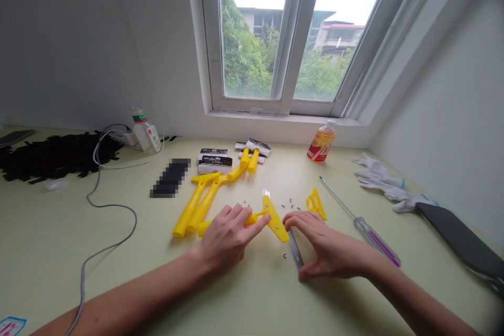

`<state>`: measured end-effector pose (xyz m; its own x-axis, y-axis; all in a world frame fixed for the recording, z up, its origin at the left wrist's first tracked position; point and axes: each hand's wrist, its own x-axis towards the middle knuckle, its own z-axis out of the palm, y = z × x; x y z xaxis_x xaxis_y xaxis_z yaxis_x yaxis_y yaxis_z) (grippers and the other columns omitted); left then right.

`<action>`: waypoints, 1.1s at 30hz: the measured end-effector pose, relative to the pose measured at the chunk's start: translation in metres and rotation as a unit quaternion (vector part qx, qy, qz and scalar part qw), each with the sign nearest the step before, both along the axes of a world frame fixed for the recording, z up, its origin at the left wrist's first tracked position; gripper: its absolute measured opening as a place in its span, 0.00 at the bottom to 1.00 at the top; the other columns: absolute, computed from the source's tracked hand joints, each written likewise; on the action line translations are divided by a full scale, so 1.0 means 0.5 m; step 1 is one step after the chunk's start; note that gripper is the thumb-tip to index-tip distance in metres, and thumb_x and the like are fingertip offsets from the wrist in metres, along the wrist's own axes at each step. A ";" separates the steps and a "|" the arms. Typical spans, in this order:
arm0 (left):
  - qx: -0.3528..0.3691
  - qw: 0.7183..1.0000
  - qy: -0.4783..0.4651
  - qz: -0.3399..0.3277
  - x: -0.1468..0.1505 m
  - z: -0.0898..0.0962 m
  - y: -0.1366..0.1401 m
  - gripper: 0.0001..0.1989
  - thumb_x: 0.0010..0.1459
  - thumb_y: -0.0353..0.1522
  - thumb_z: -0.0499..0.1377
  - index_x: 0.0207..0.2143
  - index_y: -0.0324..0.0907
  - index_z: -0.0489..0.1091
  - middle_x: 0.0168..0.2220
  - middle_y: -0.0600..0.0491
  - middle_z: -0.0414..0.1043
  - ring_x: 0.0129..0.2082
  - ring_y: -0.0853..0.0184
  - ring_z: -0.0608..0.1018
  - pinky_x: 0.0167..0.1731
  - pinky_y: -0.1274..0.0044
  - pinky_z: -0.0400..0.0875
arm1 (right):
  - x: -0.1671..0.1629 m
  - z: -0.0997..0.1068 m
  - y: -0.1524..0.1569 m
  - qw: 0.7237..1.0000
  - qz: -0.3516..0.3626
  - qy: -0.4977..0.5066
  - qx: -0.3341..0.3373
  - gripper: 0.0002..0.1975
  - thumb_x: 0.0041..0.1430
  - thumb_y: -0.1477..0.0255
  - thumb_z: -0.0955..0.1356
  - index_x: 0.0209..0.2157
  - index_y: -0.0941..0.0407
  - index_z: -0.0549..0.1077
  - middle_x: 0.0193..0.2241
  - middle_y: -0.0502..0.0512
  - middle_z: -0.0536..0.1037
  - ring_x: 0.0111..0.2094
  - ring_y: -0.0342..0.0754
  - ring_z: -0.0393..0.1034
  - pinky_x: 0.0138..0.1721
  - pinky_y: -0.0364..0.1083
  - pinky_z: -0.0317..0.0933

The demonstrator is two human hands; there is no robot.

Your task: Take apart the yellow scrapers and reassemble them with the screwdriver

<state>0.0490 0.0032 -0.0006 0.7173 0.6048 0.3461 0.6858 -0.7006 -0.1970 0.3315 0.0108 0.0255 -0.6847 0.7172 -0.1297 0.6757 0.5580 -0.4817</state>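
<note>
My left hand is wrapped round the handle of a yellow scraper, its index finger stretched along the neck toward the head. Two screws show in that head, and a pale strip sticks out at its far end. Right beside it, my right hand grips a flat metal blade by its two ends, thumb at the near end and fingers at the far end. A small nut lies between the hands. Several screws and nuts are scattered beyond them. A yellow triangular piece rests behind my right hand.
More yellow scraper handles lie at left, near packaged pieces. A screwdriver, white gloves and a dark flat object are at right. A bottle stands by the window; a grey cable crosses the left side.
</note>
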 end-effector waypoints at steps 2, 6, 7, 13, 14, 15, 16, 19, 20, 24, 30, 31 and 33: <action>0.000 1.000 -0.006 -0.011 0.002 0.000 -0.005 0.33 0.56 0.22 0.50 0.64 0.48 0.57 0.43 0.47 0.68 0.39 0.58 0.70 0.38 0.67 0.67 | -0.002 0.002 0.004 1.000 0.003 -0.013 0.007 0.36 0.37 0.59 0.77 0.49 0.53 0.65 0.53 0.58 0.66 0.56 0.58 0.57 0.60 0.58 0.49; 0.003 0.999 -0.017 -0.033 0.003 0.001 -0.014 0.32 0.57 0.22 0.50 0.64 0.48 0.57 0.42 0.47 0.68 0.38 0.59 0.70 0.37 0.67 0.67 | -0.003 0.002 -0.017 0.999 0.006 -0.030 0.017 0.37 0.36 0.57 0.77 0.49 0.53 0.66 0.51 0.59 0.66 0.55 0.60 0.58 0.62 0.62 0.44; 0.002 0.999 -0.017 -0.035 0.004 0.000 -0.015 0.32 0.57 0.22 0.50 0.64 0.48 0.57 0.42 0.47 0.68 0.38 0.59 0.70 0.37 0.67 0.67 | -0.001 0.001 -0.032 1.000 0.007 -0.027 0.013 0.36 0.37 0.57 0.76 0.49 0.53 0.66 0.51 0.59 0.66 0.55 0.59 0.58 0.62 0.62 0.44; -0.024 0.999 -0.008 -0.031 0.010 -0.004 -0.013 0.34 0.55 0.22 0.51 0.64 0.48 0.57 0.43 0.46 0.67 0.39 0.58 0.70 0.37 0.67 0.68 | 0.025 -0.016 -0.157 1.000 0.003 0.009 0.010 0.30 0.39 0.58 0.77 0.46 0.51 0.70 0.51 0.59 0.70 0.56 0.61 0.61 0.64 0.63 0.45; -0.028 0.999 -0.008 -0.033 0.011 -0.005 -0.013 0.34 0.54 0.22 0.51 0.64 0.48 0.57 0.43 0.46 0.67 0.39 0.58 0.70 0.37 0.67 0.68 | 0.030 -0.021 -0.172 1.000 0.002 0.007 0.020 0.30 0.40 0.59 0.76 0.47 0.51 0.71 0.51 0.60 0.71 0.57 0.62 0.62 0.63 0.63 0.47; -0.032 0.999 -0.008 -0.034 0.011 -0.006 -0.014 0.34 0.54 0.22 0.51 0.64 0.48 0.56 0.44 0.46 0.67 0.40 0.58 0.70 0.37 0.67 0.68 | 0.035 -0.026 -0.183 0.999 0.003 0.003 0.034 0.29 0.42 0.61 0.76 0.48 0.50 0.71 0.52 0.60 0.72 0.57 0.63 0.62 0.63 0.64 0.49; -0.035 0.999 -0.008 -0.036 0.012 -0.007 -0.015 0.35 0.54 0.22 0.51 0.64 0.48 0.56 0.44 0.46 0.67 0.40 0.58 0.70 0.37 0.67 0.68 | 0.039 -0.031 -0.191 0.999 0.007 -0.003 0.049 0.29 0.44 0.62 0.75 0.50 0.50 0.71 0.52 0.61 0.72 0.58 0.64 0.62 0.62 0.64 0.50; -0.041 0.998 -0.008 -0.038 0.012 -0.009 -0.017 0.35 0.53 0.22 0.52 0.64 0.47 0.56 0.43 0.46 0.67 0.39 0.58 0.70 0.38 0.66 0.68 | 0.046 -0.036 -0.201 0.995 0.024 -0.019 0.092 0.26 0.50 0.68 0.73 0.52 0.48 0.70 0.55 0.60 0.73 0.59 0.63 0.62 0.61 0.64 0.54; -0.044 0.998 -0.007 -0.038 0.011 -0.009 -0.017 0.35 0.53 0.22 0.52 0.64 0.47 0.56 0.43 0.46 0.67 0.39 0.58 0.70 0.38 0.66 0.69 | 0.048 -0.033 -0.201 0.994 0.028 -0.019 0.105 0.25 0.51 0.70 0.72 0.53 0.48 0.69 0.55 0.59 0.73 0.59 0.62 0.63 0.61 0.62 0.55; -0.053 0.998 -0.008 -0.036 0.010 -0.009 -0.017 0.35 0.54 0.21 0.51 0.64 0.47 0.56 0.43 0.47 0.67 0.39 0.59 0.70 0.39 0.66 0.69 | 0.052 -0.015 -0.207 0.988 0.039 -0.005 0.147 0.24 0.54 0.73 0.70 0.53 0.47 0.70 0.54 0.55 0.75 0.57 0.57 0.67 0.62 0.57 0.57; -0.058 0.997 -0.012 -0.040 0.011 -0.012 -0.015 0.34 0.55 0.21 0.52 0.64 0.48 0.56 0.42 0.47 0.67 0.39 0.59 0.69 0.39 0.67 0.69 | 0.051 0.000 -0.223 0.982 0.035 -0.014 0.186 0.23 0.55 0.79 0.68 0.52 0.46 0.71 0.55 0.53 0.74 0.57 0.53 0.68 0.61 0.52 0.59; -0.057 0.998 -0.011 -0.040 0.011 -0.014 -0.015 0.34 0.55 0.22 0.52 0.65 0.48 0.56 0.42 0.47 0.67 0.39 0.59 0.69 0.39 0.67 0.70 | 0.051 0.000 -0.224 0.981 0.042 -0.019 0.190 0.23 0.55 0.79 0.68 0.51 0.47 0.72 0.56 0.53 0.74 0.57 0.53 0.68 0.60 0.52 0.60; -0.052 0.998 -0.011 -0.040 0.011 -0.016 -0.014 0.34 0.56 0.22 0.51 0.65 0.47 0.55 0.43 0.46 0.67 0.39 0.59 0.69 0.39 0.66 0.70 | 0.051 0.002 -0.226 0.978 0.050 -0.030 0.200 0.22 0.55 0.78 0.68 0.51 0.47 0.72 0.56 0.53 0.74 0.57 0.53 0.68 0.59 0.52 0.61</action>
<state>0.0544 -0.0038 -0.0087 0.7577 0.5792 0.3007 0.6300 -0.7694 -0.1056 0.3569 -0.1021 0.0264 -0.7542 0.6480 0.1062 0.6278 0.7590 -0.1726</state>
